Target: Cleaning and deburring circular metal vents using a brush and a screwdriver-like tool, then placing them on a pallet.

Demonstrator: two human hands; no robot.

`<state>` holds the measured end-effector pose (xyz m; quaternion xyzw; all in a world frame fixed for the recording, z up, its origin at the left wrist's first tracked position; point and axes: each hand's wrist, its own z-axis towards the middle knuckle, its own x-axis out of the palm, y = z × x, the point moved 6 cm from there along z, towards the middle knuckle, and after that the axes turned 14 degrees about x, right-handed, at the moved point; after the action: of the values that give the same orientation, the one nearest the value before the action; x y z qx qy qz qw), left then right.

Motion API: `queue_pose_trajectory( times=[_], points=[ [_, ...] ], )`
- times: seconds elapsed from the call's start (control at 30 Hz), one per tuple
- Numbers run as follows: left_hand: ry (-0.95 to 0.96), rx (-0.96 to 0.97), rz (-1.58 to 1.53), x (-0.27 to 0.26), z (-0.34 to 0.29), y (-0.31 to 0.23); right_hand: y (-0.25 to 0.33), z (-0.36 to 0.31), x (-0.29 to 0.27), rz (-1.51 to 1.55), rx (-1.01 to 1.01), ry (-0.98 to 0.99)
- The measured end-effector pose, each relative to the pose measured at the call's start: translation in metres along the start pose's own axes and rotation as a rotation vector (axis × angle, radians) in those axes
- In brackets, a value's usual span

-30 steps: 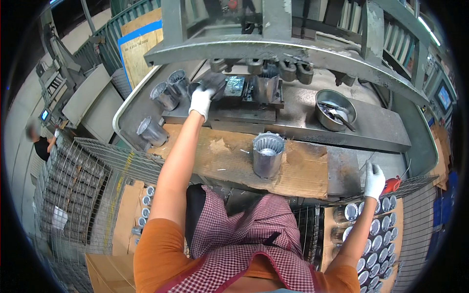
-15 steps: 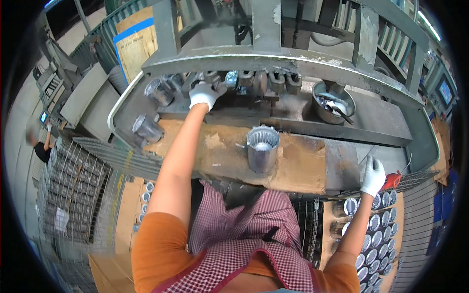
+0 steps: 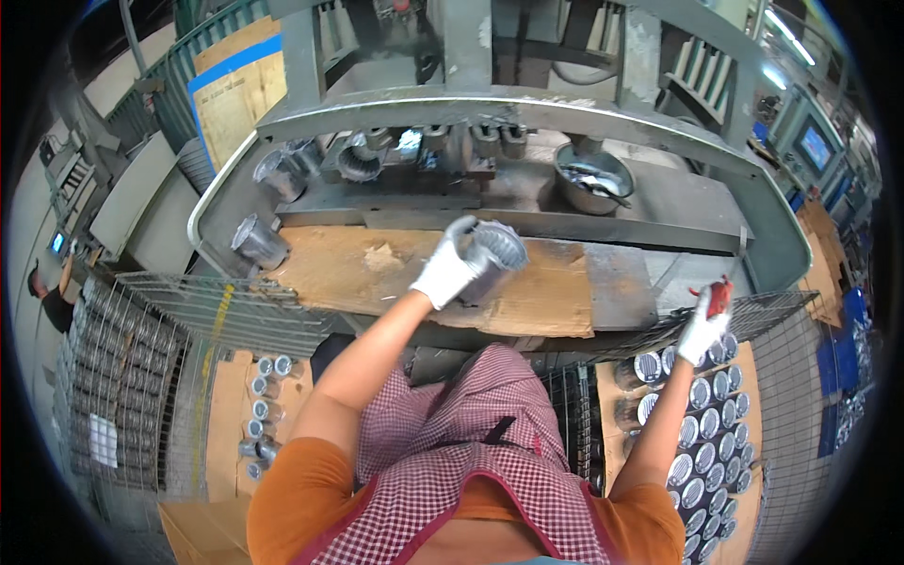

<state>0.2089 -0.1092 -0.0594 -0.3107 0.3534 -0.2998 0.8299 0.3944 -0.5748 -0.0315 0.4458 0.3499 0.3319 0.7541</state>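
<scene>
My left hand [image 3: 448,271], in a white glove, is closed on the side of a grey cast-metal cylinder [image 3: 499,247] with a ribbed open top. The cylinder is over the cardboard sheet [image 3: 367,278] on the bench and its lower part is blurred. At the right, my white-gloved right hand [image 3: 702,331] is wrapped round a red hand tool [image 3: 719,296] above the wire basket's rim. Its exact kind is hard to make out. Another ribbed cylinder [image 3: 359,162] lies on its side by the metal blocks under the frame.
More cylinders [image 3: 260,241] lie at the bench's left end. A metal bowl [image 3: 593,179] with shiny scraps stands at the back right. Wire baskets flank me; the right one holds rows of cylinders [image 3: 692,461]. A heavy steel frame [image 3: 508,104] spans the back. Another person [image 3: 52,297] stands far left.
My left hand has come back from the metal blocks to the standing cylinder and gripped it. My right hand has picked up the red tool from the basket's edge. The view has shifted.
</scene>
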Motion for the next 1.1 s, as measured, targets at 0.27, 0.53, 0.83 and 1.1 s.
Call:
queue_pose_trajectory(
  times=[0.27, 0.53, 0.83, 1.1],
  points=[
    [0.758, 0.113, 0.701, 0.079, 0.038, -0.110, 0.020, -0.153, 0.045, -0.117, 0.319, 0.822],
    [0.709, 0.262, 0.742, 0.078, 0.032, -0.110, 0.006, -0.200, 0.076, -0.167, 0.571, 1.258],
    [0.264, 0.362, 0.473, 0.041, -0.006, -0.096, 0.037, -0.200, 0.086, -0.371, 0.051, 1.065],
    [0.023, 0.536, 0.423, 0.024, -0.010, -0.088, 0.094, -0.194, 0.072, -0.607, -0.119, 1.112]
  ],
)
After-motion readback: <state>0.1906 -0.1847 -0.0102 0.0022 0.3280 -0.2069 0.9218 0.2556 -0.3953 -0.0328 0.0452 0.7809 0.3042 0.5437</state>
